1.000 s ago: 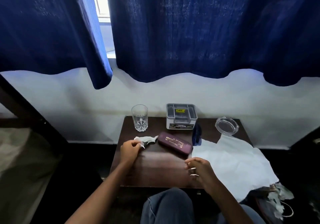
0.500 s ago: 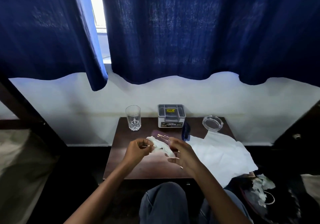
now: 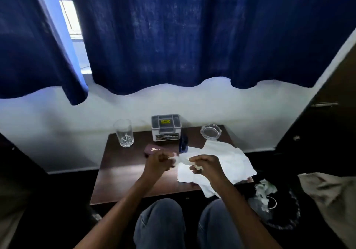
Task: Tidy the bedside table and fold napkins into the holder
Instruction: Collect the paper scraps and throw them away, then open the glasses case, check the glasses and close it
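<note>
Hanging across the top, dark blue curtains [image 3: 192, 37] frame a dark wooden tabletop [image 3: 125, 175]. Spread white napkins [image 3: 231, 160] cover its right side. Left hand [image 3: 159, 163] and right hand [image 3: 208, 165], fingers curled, pinch one small crumpled napkin [image 3: 176, 160] between them above the tabletop, beside a maroon case [image 3: 153, 150].

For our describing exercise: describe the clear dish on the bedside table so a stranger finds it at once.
Find the dark bedside table under the blue curtains. The dish sits at its back right corner, just behind the white napkins. It is low and round, unlike the tall glass and the grey box.
</note>
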The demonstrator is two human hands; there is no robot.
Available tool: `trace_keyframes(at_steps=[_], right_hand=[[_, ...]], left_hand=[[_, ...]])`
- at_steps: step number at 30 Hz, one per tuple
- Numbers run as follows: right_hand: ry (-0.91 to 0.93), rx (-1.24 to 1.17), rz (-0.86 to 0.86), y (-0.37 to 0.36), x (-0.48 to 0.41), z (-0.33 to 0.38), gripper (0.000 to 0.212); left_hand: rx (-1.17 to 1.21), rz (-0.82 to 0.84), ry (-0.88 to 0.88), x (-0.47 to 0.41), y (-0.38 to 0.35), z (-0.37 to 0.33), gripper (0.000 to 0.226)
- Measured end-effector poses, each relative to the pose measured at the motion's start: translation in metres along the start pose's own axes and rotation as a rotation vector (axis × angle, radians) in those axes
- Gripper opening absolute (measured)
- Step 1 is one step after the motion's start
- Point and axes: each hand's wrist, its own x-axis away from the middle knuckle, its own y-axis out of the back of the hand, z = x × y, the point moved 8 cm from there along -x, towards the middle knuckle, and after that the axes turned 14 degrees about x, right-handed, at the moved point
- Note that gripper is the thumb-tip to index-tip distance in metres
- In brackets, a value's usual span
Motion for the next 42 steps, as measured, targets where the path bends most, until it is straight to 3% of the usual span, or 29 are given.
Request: trace_keyframes(at_steps=[5, 8, 10, 13, 17, 21, 25, 30, 33, 42], right_hand=[[-0.021, -0.133, -0.069, 0.033, -0.007, -0.011, 0.015], [-0.049, -0.202, -0.126, 0.064, -0.010, -0.026, 0.025], [-0.089, -0.251, -0.157, 0.084, -0.012, -0.041, 0.027], [-0.105, -0.223, -0.219, 0.116, -0.012, -0.063, 0.033], [-0.167, -0.163, -0.398, 0.158, -0.007, -0.097, 0.022], [-0.170, 0.135, -0.720, 0.209, 0.001, -0.118, 0.014], [-0.215, 0.473, -0.922, 0.259, 0.018, -0.120, 0.025], [-0.355, 0.643, -0.735, 0.287, -0.009, -0.146, 0.036], [-0.329, 0.666, -0.644, 0.289, -0.021, -0.150, 0.029], [-0.256, 0.449, -0.597, 0.267, -0.030, -0.128, 0.022]], left_hand=[[-0.195, 0.126, -0.086, -0.014, -0.089, 0.008, 0.007], [-0.267, 0.127, -0.146, -0.022, -0.129, 0.017, 0.023], [-0.320, 0.135, -0.146, -0.026, -0.152, 0.022, 0.008], [-0.316, 0.179, -0.043, -0.028, -0.181, 0.038, 0.015], [-0.278, 0.323, 0.089, -0.028, -0.222, 0.061, 0.014], [-0.258, 0.468, 0.227, -0.018, -0.254, 0.086, 0.015], [-0.299, 0.405, 0.170, -0.021, -0.254, 0.095, 0.020], [-0.252, 0.297, 0.158, -0.026, -0.235, 0.091, 0.024], [-0.250, 0.303, 0.165, -0.028, -0.232, 0.089, 0.024], [-0.202, 0.279, 0.147, -0.030, -0.208, 0.075, 0.023]])
